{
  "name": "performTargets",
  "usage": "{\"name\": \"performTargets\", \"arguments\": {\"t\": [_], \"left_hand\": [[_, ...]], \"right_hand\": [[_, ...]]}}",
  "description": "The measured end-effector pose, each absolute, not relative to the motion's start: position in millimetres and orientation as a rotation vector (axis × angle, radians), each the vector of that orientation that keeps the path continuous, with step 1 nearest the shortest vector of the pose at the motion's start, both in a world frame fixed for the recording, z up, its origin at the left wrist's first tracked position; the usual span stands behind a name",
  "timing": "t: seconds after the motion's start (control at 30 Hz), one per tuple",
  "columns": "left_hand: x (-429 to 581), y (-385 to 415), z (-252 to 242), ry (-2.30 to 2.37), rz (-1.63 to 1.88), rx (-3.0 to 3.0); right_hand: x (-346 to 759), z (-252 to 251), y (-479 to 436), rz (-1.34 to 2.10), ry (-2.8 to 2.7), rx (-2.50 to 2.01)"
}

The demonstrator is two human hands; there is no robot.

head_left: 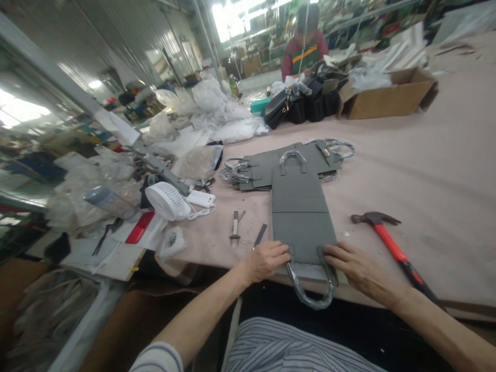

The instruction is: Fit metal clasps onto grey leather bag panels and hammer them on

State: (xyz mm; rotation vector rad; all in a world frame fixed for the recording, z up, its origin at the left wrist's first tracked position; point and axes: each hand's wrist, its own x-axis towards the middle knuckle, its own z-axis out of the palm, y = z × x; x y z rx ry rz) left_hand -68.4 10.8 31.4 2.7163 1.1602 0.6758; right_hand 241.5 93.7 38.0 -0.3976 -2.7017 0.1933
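Observation:
A flat grey bag panel (300, 227) lies lengthwise at the near edge of the table, with a plastic-wrapped handle at each end. Its near handle (312, 301) hangs over the table's edge. My left hand (267, 260) grips the panel's near left corner, fingertips by the handle's base. On the opposite corner, my right hand (352, 264) has its fingers closed beside the other handle base; the thumb is hard to see. Beyond, more grey bag panels (258, 164) with wrapped handles lie stacked, partly under this one. A dark strip (260, 235) is just past my left hand.
Right of the panel lies a claw hammer (389, 243) with a red and black handle. A small metal tool (235, 226), white fan (166, 200) and red phone-like object (140, 227) are left. Dark bags (298, 107) and a cardboard box (387, 101) stand farther back, near a seated person (304, 49).

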Motion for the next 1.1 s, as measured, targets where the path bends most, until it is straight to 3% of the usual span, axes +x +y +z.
{"name": "performTargets", "arguments": {"t": [0.27,0.43,0.57,0.7,0.8,1.0,1.1], "left_hand": [[-58.5,-3.7,26.5,1.722,1.002,2.282],[-83.3,10.3,39.7,2.43,0.405,1.633],[-90.1,31.9,47.9,2.366,0.066,1.488],[-94.3,44.4,48.5,2.309,0.008,1.461],[-105.1,41.7,45.1,2.216,0.215,1.385],[-104.6,24.5,43.2,1.699,1.134,0.656],[-80.0,21.4,46.5,1.426,1.403,0.56]], "right_hand": [[229.9,16.5,75.6,0.351,-2.247,-0.754],[209.1,20.0,76.7,0.414,-2.149,-0.922],[200.0,16.5,76.5,0.423,-2.079,-1.028],[197.2,14.9,71.8,0.416,-2.06,-1.04],[196.4,14.4,68.5,0.385,-2.068,-1.041],[195.9,13.1,67.1,0.424,-2.025,-1.056],[196.0,15.3,66.8,0.437,-2.021,-1.06]]}}
